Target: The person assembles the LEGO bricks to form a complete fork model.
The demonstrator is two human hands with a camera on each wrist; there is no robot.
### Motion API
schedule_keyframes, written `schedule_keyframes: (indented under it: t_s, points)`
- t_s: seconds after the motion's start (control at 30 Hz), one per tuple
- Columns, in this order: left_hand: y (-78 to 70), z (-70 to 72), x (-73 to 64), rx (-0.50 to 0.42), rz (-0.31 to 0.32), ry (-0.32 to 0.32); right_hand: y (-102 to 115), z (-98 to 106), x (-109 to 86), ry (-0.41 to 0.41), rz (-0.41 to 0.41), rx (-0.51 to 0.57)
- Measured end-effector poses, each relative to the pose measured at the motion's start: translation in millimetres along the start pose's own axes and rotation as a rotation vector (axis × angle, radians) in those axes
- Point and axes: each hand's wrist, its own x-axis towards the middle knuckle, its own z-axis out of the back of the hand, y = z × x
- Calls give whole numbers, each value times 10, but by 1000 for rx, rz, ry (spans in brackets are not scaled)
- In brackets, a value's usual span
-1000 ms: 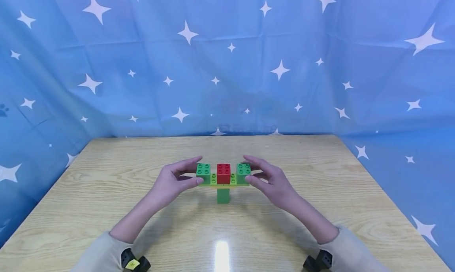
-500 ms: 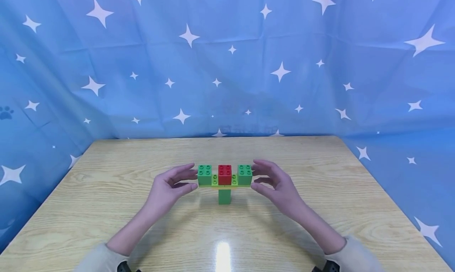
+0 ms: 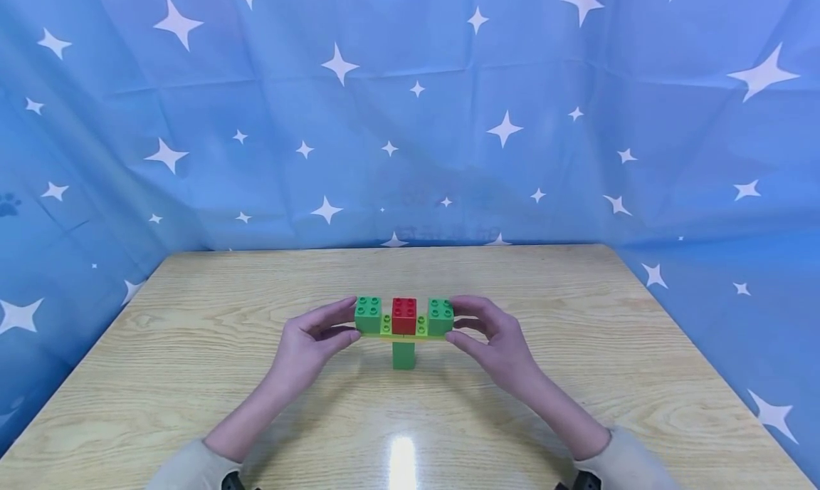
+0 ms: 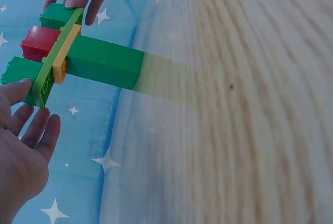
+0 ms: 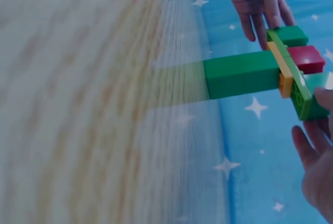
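Observation:
A T-shaped toy brick build stands upright on the table. Its green column (image 3: 403,356) is two bricks high and carries a thin yellow-orange plate (image 4: 60,63). Over that lies a long lime-green plate (image 5: 289,68). Along the top sit a left green brick (image 3: 368,315), a middle red brick (image 3: 404,316) and a right green brick (image 3: 440,318). My left hand (image 3: 306,342) holds the left end brick between thumb and fingers. At the other end, my right hand (image 3: 498,344) does likewise with the right green brick. The far fingertips are partly hidden behind the bricks.
The wood-grain table (image 3: 256,283) surrounds the build on all sides. A blue curtain (image 3: 410,120) with white stars hangs behind it and down both sides. A bright light reflection (image 3: 402,461) lies on the near tabletop.
A second ago both hands held the end bricks. Half a second ago they were drawn slightly outward, off the bricks. Now they have come back in to the ends. The build stays put.

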Motion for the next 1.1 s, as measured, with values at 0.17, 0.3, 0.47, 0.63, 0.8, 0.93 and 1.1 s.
schedule_keyframes:
  t_s: [0.17,0.3,0.47,0.63,0.8,0.93,1.1]
  points:
    - [-8,1,11,35,12,-2,-3,-8,1,-11,14,-7]
    - [-26,-3,17,46,11,20,10,1,-1,-16,11,-16]
    - [-39,-16,29,58,3,48,45,37,-13,-13,-24,-43]
    - [-55,-43,46,80,-1,64,66,87,-29,-6,-58,-54]
    - [-69,-93,101,79,29,67,45,130,-23,-8,-94,-23]
    - [-51,-132,186,82,48,56,4,164,27,-18,-134,-22]
    - [-8,-172,329,89,61,60,-72,198,131,-35,-230,-46]
